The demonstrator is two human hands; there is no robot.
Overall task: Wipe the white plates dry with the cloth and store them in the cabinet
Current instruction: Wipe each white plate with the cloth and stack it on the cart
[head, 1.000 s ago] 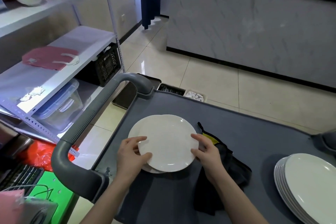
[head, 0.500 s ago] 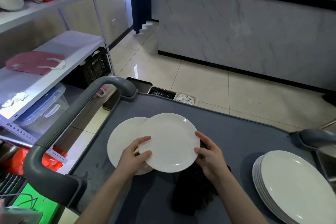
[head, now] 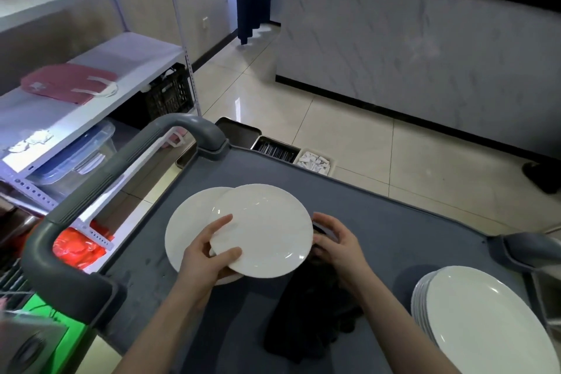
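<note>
The left hand (head: 209, 255) grips the top plate (head: 264, 231) at its near-left rim, thumb and forefinger lying on the upper face and the other fingers tucked beneath. That looks like a hold meant to lift the plate off the lower plate (head: 188, 228), which lies flat on the cart (head: 394, 237) and shows as a crescent to the left. The top plate overlaps it, offset to the right.

The right hand (head: 337, 240) sits at the plate's right rim with its fingers curled, just above the dark cloth (head: 309, 322) bunched on the cart. I cannot tell whether those fingers grip the rim, the cloth, or neither. Placed there, the hand seems ready either to steady the plate or to bring the cloth up for wiping.

The top plate faces up and lies close to level, perhaps tipped a little. Being round, it has no long axis; only its face gives it a direction.

A stack (head: 485, 322) of larger white plates waits at the near-right corner, well apart from the hands. No cabinet is plainly in view.
</note>
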